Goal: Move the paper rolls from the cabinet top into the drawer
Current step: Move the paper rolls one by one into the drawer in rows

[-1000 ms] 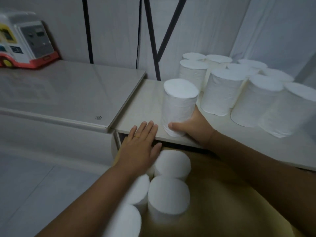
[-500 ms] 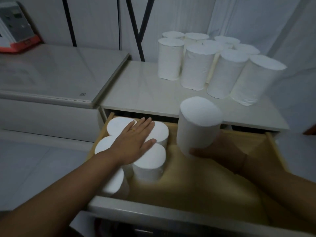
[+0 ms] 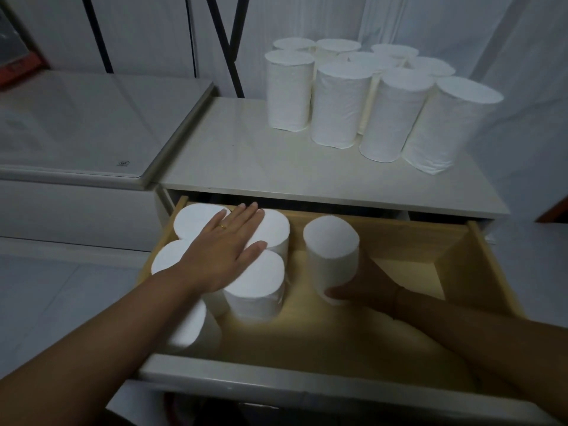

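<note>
The wooden drawer [image 3: 479, 259] stands pulled out under the white cabinet top [image 3: 233, 161]. Several white paper rolls [image 3: 255, 281] stand upright in the drawer's left part. My left hand [image 3: 224, 250] lies flat on top of them, fingers spread, a ring on one finger. My right hand [image 3: 365, 284] grips one paper roll [image 3: 332, 250] low on its side, upright inside the drawer, just right of the group with a small gap between. Several more rolls [image 3: 338, 103] stand clustered at the back right of the cabinet top.
A lower glass-topped unit [image 3: 92, 127] adjoins the cabinet on the left, with a red-based object [image 3: 18, 66] at its far corner. Black bars [image 3: 227, 41] cross the wall behind. The drawer's white front panel [image 3: 307, 385] is nearest me. The drawer's right half shows bare wood.
My right hand has carried the roll from the cabinet top's front edge down into the drawer beside the others. My left hand stays pressed on the rolls in the drawer.
</note>
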{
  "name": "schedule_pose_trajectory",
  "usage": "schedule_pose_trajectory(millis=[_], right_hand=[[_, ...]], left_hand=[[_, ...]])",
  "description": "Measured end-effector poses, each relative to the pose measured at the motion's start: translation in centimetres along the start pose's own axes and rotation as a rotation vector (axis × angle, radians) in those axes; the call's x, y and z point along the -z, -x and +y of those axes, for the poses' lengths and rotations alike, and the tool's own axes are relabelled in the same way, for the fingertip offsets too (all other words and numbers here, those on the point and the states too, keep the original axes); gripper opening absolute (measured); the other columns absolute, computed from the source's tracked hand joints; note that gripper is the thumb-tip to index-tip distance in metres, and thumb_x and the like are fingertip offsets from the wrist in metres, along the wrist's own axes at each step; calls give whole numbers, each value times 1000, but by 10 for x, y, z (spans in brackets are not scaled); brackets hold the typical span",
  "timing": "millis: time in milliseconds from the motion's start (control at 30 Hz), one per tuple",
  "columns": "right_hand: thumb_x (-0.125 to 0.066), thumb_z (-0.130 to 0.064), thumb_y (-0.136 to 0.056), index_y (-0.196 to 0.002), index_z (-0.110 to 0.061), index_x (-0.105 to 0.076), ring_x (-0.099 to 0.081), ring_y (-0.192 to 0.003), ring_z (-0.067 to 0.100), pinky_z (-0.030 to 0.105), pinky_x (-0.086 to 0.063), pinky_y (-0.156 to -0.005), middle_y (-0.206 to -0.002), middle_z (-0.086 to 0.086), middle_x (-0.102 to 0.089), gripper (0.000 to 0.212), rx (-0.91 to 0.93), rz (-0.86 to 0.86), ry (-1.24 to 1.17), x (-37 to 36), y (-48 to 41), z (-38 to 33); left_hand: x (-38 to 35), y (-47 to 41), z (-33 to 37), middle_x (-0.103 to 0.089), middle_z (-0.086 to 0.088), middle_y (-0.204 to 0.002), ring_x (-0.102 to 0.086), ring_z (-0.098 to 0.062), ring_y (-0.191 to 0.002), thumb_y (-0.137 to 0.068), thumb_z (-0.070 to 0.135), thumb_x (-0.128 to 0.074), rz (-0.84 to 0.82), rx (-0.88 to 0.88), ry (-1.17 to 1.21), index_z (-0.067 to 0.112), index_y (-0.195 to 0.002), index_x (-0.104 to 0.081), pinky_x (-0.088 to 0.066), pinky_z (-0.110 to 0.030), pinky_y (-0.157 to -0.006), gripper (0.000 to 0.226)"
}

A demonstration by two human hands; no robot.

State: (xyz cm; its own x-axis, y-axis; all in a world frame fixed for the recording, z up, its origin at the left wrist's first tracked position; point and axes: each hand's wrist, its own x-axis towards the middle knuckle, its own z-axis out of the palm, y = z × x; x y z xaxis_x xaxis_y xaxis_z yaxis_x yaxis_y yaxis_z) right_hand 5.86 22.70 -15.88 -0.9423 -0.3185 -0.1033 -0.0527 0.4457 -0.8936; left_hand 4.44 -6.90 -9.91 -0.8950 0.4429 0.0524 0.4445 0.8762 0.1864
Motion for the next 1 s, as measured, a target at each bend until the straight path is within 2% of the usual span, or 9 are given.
schedule_pose_trajectory(millis=[100, 233, 300, 467, 533, 633, 700, 833, 1000], right_hand=[[-88, -21, -59, -135, -42, -25, -46, -114, -10, 7, -46, -86, -129, -18, -44, 101, 20, -8, 34, 3, 0, 4], [-86, -28, -57, -135, -33, -32, -47, -120, 1, 26, -48, -97, -130, -11, -47, 96, 38, -70, 27, 6, 6, 9], [-84, -33, -55, -135, -30, -31, -46, -121, 4, 29, -46, -99, -130, -11, -46, 97, 26, -105, 24, 8, 8, 6], [-83, -13, -65, -128, -38, -33, -50, -118, 5, 17, -48, -92, -126, -15, -49, 85, -40, -306, 53, 35, 6, -15], [-80, -21, -67, -129, -38, -37, -53, -117, 4, 17, -48, -91, -126, -13, -54, 77, -69, -369, 9, 51, 6, -29], [-72, -40, -77, -134, -36, -41, -53, -116, 1, 20, -46, -94, -128, -15, -56, 65, -62, -305, 34, 66, -2, -49], [-65, -37, -84, -133, -30, -46, -54, -115, 6, 22, -45, -95, -127, -11, -57, 53, -88, -258, 44, 66, -11, -56], [-64, -27, -87, -130, -26, -49, -54, -107, 0, 10, -47, -82, -122, -10, -56, 46, -68, -301, 161, 57, -22, -69], [-65, -39, -84, -115, -28, -56, -59, -97, 9, 18, -51, -76, -109, -8, -60, 34, -76, -285, 324, 58, -16, -78]], left_hand=[[0, -1, 1, 11, 16, -153, 14, 0, -140, -91, 59, -7, 1, -1, 5, 29, -150, 1, 10, -25, -115, 67], [2, 1, 2, 10, 14, -154, 13, -1, -141, -92, 59, -8, -4, 2, 8, 28, -150, 1, 9, -26, -115, 66], [3, 1, 2, 8, 12, -156, 12, -2, -142, -95, 58, -9, -9, 3, 10, 27, -150, 0, 8, -26, -116, 64], [5, 1, 3, 7, 11, -157, 11, -4, -143, -92, 56, -10, -21, 12, 10, 27, -150, 0, 8, -26, -116, 66], [6, 1, 3, 7, 10, -157, 11, -4, -143, -92, 56, -10, -24, 13, 7, 27, -150, 0, 8, -27, -116, 66], [5, 1, 4, 6, 10, -157, 11, -4, -143, -92, 55, -11, -24, 11, 5, 27, -150, 0, 8, -27, -116, 66], [5, 1, 4, 6, 10, -158, 11, -4, -143, -92, 55, -11, -22, 9, 7, 27, -150, 0, 8, -27, -116, 66], [6, 2, 3, 5, 10, -158, 10, -3, -143, -94, 57, -10, -21, 7, 17, 27, -150, -1, 8, -26, -115, 65], [6, 1, 3, 3, 9, -158, 9, -4, -143, -96, 52, -17, -30, 10, 32, 27, -150, -1, 8, -27, -115, 62]])
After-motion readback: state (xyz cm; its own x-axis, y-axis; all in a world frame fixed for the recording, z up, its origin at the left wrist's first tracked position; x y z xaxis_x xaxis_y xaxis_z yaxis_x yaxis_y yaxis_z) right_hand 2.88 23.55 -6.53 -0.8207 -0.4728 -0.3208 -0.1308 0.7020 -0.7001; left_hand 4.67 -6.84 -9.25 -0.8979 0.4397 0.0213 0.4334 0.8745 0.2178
